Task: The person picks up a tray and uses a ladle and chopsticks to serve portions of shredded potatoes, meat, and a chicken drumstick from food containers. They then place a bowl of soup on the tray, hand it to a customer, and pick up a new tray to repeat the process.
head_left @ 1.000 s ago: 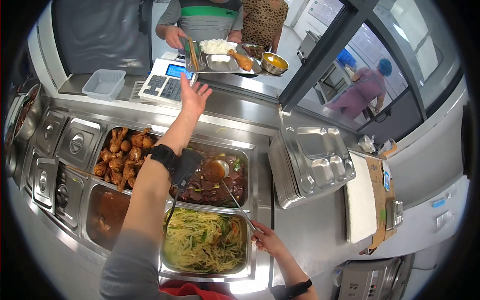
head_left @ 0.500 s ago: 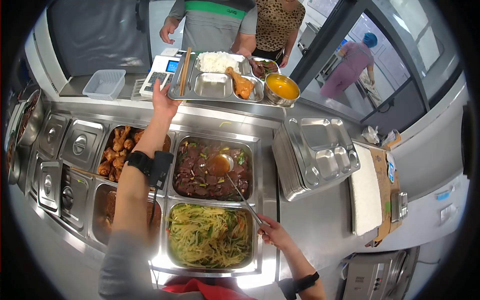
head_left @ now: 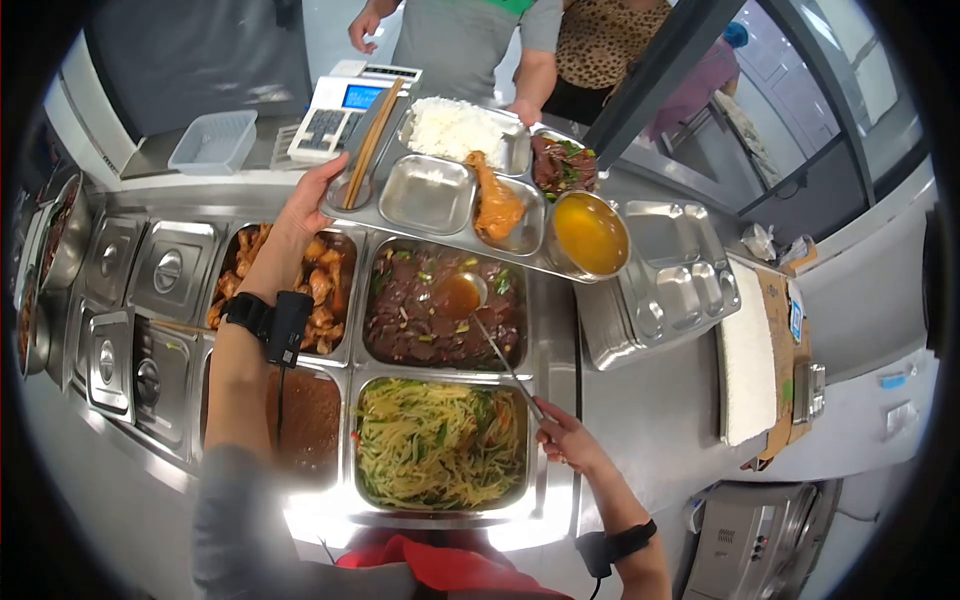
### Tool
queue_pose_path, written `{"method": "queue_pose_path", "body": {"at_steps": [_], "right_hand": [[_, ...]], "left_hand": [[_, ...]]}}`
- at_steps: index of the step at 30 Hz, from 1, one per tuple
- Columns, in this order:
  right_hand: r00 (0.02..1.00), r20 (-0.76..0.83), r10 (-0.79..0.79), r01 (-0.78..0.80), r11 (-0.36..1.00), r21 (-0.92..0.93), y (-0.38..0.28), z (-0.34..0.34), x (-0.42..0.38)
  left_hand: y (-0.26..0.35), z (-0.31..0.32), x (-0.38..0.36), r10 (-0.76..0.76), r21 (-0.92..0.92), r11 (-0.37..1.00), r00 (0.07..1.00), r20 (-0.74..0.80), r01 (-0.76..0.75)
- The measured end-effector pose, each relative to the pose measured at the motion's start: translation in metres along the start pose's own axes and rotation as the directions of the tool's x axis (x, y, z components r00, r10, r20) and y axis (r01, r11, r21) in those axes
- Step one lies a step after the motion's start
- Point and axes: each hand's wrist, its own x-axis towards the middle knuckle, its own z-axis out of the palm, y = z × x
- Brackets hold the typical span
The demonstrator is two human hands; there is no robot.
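My left hand (head_left: 312, 198) is closed on the left corner of a metal compartment tray (head_left: 400, 232). The tray carries white rice (head_left: 455, 132), a chicken drumstick (head_left: 496, 208), dark sliced meat with greens (head_left: 562, 165), a pair of chopsticks (head_left: 374, 140) and a steel bowl of yellow soup (head_left: 590, 236). Another person's hand (head_left: 524, 110) touches its far edge. My right hand (head_left: 566, 438) is wrapped round the handle of a ladle (head_left: 505, 366). The ladle's bowl, holding brown liquid, rests in a pan of dark sliced meat (head_left: 410, 325).
Nearby are pans of shredded vegetables (head_left: 440, 450), chicken drumsticks (head_left: 325, 290) and brown sauce (head_left: 305, 420), plus lidded pans (head_left: 172, 262). Stacked trays (head_left: 655, 330) stand at right. A payment terminal (head_left: 335, 118) and a plastic tub (head_left: 213, 142) sit on the ledge. Two people face me.
The tray has come nearer to me, its front edge now reaching over the pans' far edge and the tray stack. My left hand moved with it. The ladle stays in the meat pan.
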Motion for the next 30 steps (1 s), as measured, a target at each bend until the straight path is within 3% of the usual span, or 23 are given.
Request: {"method": "queue_pose_path", "body": {"at_steps": [4,8,11,14,16,17,18,20,23,30], "right_hand": [[1.0,0.014,0.023,-0.024,0.999,0.048,0.003,-0.001,0.002],[0.995,-0.049,-0.092,0.086,0.99,-0.115,0.01,-0.005,0.004],[0.983,-0.043,-0.176,0.131,0.858,-0.497,0.021,-0.027,0.01],[0.857,-0.062,-0.512,0.299,0.591,-0.749,0.053,-0.072,0.042],[0.842,-0.309,-0.442,0.287,0.853,-0.437,0.002,-0.062,0.028],[0.831,-0.26,-0.491,0.455,0.87,-0.19,-0.016,-0.065,0.031],[0.806,-0.224,-0.548,0.575,0.815,0.077,-0.032,-0.068,0.035],[0.801,-0.281,-0.529,0.598,0.677,0.428,-0.067,-0.056,0.033],[0.77,-0.189,-0.61,0.619,0.643,0.45,-0.097,-0.048,0.027],[0.772,-0.148,-0.619,0.605,0.643,0.469,-0.099,-0.052,0.02]], "left_hand": [[-0.019,0.003,-0.021,-0.004,0.036,0.999,1.0,-0.014,0.004],[-0.047,0.004,-0.036,0.025,0.053,0.998,0.999,-0.035,-0.023],[-0.065,0.005,-0.045,0.04,-0.002,0.999,0.995,-0.09,-0.041],[-0.076,0.005,-0.051,0.04,-0.028,0.999,0.997,-0.062,-0.042],[-0.079,0.009,-0.054,0.028,-0.019,0.999,0.999,-0.045,-0.029],[-0.08,0.01,-0.055,0.034,-0.006,0.999,0.998,-0.052,-0.035],[-0.081,0.01,-0.056,0.042,0.007,0.999,0.997,-0.061,-0.041],[-0.084,0.007,-0.056,0.033,0.015,0.999,0.999,-0.034,-0.032],[-0.084,0.006,-0.06,0.039,0.022,0.999,0.999,-0.037,-0.038],[-0.078,0.017,-0.074,0.05,0.073,0.996,0.995,-0.085,-0.044]]}}
